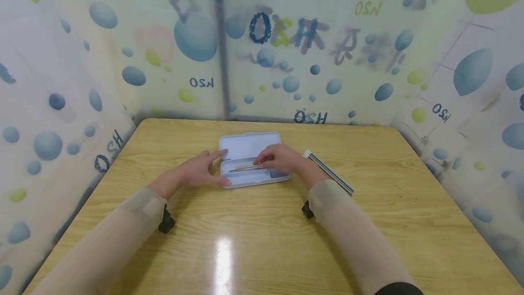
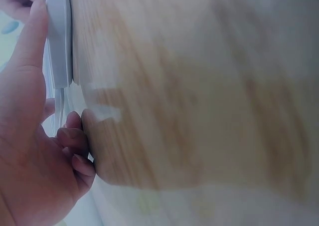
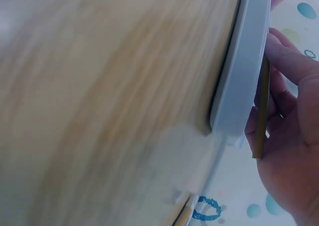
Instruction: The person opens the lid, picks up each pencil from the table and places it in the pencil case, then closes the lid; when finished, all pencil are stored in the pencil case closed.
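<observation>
A pale blue-white pencil case (image 1: 245, 180) lies on the table with its lid (image 1: 245, 145) folded back away from me. My right hand (image 1: 282, 157) pinches a pencil (image 1: 241, 168) between thumb and fingers, low over the long far compartment. The pencil's pale end points left; in the right wrist view its other end (image 3: 260, 141) shows as a yellowish shaft under the palm. At the case's left side, my left hand (image 1: 198, 170) has its thumb straight at the near corner and its index finger extended to the lid. Its remaining fingers bend loosely in the left wrist view.
Several striped pencils (image 1: 333, 175) lie side by side on the wooden table (image 1: 409, 222), just right of the case and partly behind my right forearm. Patterned curtain walls (image 1: 348, 58) with blue and green dots enclose the table's back and sides.
</observation>
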`<state>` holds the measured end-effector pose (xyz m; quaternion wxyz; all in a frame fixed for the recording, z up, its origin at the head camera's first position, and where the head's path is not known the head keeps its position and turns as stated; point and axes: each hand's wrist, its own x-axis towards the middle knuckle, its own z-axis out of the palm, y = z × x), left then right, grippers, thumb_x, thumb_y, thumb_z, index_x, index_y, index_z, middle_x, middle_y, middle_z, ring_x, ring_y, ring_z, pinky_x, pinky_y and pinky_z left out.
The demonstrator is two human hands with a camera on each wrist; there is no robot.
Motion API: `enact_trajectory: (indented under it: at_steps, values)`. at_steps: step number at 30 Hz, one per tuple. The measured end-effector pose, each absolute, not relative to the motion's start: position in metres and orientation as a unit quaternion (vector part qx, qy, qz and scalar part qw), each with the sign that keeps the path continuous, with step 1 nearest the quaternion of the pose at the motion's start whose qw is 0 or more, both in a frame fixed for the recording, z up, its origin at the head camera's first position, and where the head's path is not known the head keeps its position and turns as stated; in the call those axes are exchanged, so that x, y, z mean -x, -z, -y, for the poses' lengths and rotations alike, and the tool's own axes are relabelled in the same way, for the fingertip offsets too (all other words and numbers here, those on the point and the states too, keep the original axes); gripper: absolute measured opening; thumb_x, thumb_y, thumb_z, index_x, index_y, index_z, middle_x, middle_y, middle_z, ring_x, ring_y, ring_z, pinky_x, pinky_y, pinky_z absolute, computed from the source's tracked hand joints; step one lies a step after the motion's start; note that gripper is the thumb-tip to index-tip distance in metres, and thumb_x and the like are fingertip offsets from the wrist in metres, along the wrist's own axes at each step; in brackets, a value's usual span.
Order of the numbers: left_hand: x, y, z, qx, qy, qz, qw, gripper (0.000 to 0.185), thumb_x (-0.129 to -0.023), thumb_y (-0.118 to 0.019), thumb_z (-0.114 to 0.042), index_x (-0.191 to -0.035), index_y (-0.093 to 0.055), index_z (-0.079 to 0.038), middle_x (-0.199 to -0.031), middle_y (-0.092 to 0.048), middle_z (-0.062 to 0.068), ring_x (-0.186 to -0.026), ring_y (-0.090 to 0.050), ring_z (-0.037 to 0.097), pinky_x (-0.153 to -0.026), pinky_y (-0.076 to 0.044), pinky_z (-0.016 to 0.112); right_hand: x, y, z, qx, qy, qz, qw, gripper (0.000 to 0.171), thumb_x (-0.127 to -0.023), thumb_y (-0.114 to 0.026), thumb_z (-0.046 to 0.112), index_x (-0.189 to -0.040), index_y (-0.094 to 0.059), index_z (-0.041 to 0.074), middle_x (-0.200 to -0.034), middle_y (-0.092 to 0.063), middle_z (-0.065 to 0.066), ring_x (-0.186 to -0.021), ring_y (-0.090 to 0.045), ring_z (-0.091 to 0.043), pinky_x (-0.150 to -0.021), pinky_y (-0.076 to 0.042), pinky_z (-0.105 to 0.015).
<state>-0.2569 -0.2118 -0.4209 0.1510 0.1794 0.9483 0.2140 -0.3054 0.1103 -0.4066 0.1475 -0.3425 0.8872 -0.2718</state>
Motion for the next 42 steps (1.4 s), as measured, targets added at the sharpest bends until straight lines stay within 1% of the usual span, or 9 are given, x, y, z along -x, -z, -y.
enact_trajectory:
  at_steps: [9,14,17,21,24,26,32,38,42]
  values:
    - [0.257,0.423,0.21,-0.178,-0.216,-0.948,0.152,0.121,-0.085,-0.079,-0.08,-0.177,-0.024,-0.024,-0.128,-0.054,0.019,-0.106,-0.057,0.03,-0.097,-0.049,0.051,0.302,0.409,-0.099,0.347,0.273,-0.886,0.145,0.02,-0.109,-0.07,0.016,-0.124,-0.084,0.02,-0.126,-0.077,0.0,-0.12,-0.067,-0.018,-0.11,-0.053,-0.042]
    - [0.256,0.424,0.209,-0.18,-0.218,-0.948,0.149,0.121,-0.085,-0.08,-0.079,-0.177,-0.025,-0.024,-0.125,-0.054,0.018,-0.104,-0.057,0.029,-0.095,-0.049,0.049,0.299,0.408,-0.102,0.333,0.286,-0.887,0.144,0.02,-0.109,-0.071,0.019,-0.124,-0.083,0.021,-0.13,-0.077,0.002,-0.126,-0.067,-0.018,-0.114,-0.052,-0.043]
    - [0.255,0.423,0.209,-0.181,-0.219,-0.947,0.148,0.12,-0.085,-0.08,-0.078,-0.177,-0.025,-0.023,-0.122,-0.054,0.017,-0.102,-0.056,0.029,-0.093,-0.048,0.048,0.299,0.406,-0.11,0.322,0.299,-0.887,0.137,0.021,-0.109,-0.07,0.022,-0.126,-0.083,0.024,-0.129,-0.077,0.004,-0.123,-0.067,-0.016,-0.112,-0.053,-0.043]
    - [0.255,0.419,0.209,-0.188,-0.22,-0.946,0.144,0.121,-0.085,-0.081,-0.076,-0.177,-0.025,-0.02,-0.119,-0.054,0.017,-0.1,-0.055,0.028,-0.089,-0.048,0.046,0.297,0.399,-0.132,0.321,0.319,-0.884,0.115,0.023,-0.11,-0.069,0.021,-0.129,-0.082,0.02,-0.127,-0.078,0.002,-0.112,-0.067,-0.017,-0.102,-0.055,-0.041]
    - [0.255,0.418,0.21,-0.188,-0.222,-0.946,0.143,0.121,-0.085,-0.082,-0.076,-0.177,-0.025,-0.02,-0.12,-0.054,0.018,-0.101,-0.055,0.029,-0.091,-0.049,0.048,0.293,0.393,-0.152,0.314,0.329,-0.885,0.103,0.025,-0.11,-0.069,0.019,-0.131,-0.081,0.017,-0.128,-0.078,0.0,-0.109,-0.067,-0.019,-0.098,-0.054,-0.04]
    - [0.256,0.419,0.211,-0.186,-0.223,-0.946,0.144,0.121,-0.085,-0.081,-0.077,-0.177,-0.025,-0.022,-0.121,-0.054,0.018,-0.102,-0.055,0.029,-0.093,-0.049,0.049,0.291,0.39,-0.167,0.301,0.333,-0.888,0.098,0.025,-0.11,-0.069,0.02,-0.131,-0.081,0.015,-0.129,-0.078,-0.002,-0.11,-0.066,-0.02,-0.097,-0.053,-0.04]
    - [0.256,0.42,0.211,-0.186,-0.223,-0.946,0.143,0.12,-0.085,-0.081,-0.077,-0.177,-0.025,-0.022,-0.124,-0.055,0.02,-0.104,-0.057,0.03,-0.097,-0.05,0.053,0.284,0.389,-0.214,0.24,0.318,-0.914,0.081,0.025,-0.11,-0.069,0.025,-0.132,-0.08,0.019,-0.129,-0.079,-0.001,-0.111,-0.067,-0.021,-0.098,-0.053,-0.043]
    - [0.255,0.419,0.211,-0.181,-0.221,-0.947,0.147,0.121,-0.085,-0.08,-0.078,-0.177,-0.024,-0.023,-0.136,-0.054,0.026,-0.113,-0.059,0.034,-0.106,-0.049,0.061,0.28,0.395,-0.259,0.207,0.326,-0.919,0.075,0.028,-0.11,-0.07,0.024,-0.134,-0.079,0.014,-0.13,-0.078,-0.007,-0.111,-0.067,-0.023,-0.098,-0.053,-0.043]
    - [0.255,0.419,0.21,-0.18,-0.218,-0.947,0.152,0.121,-0.085,-0.08,-0.079,-0.177,-0.024,-0.024,-0.133,-0.053,0.024,-0.111,-0.057,0.033,-0.103,-0.049,0.057,0.281,0.401,-0.284,0.199,0.316,-0.925,0.069,0.029,-0.11,-0.068,0.023,-0.136,-0.078,0.012,-0.129,-0.078,-0.01,-0.113,-0.068,-0.025,-0.099,-0.053,-0.042]
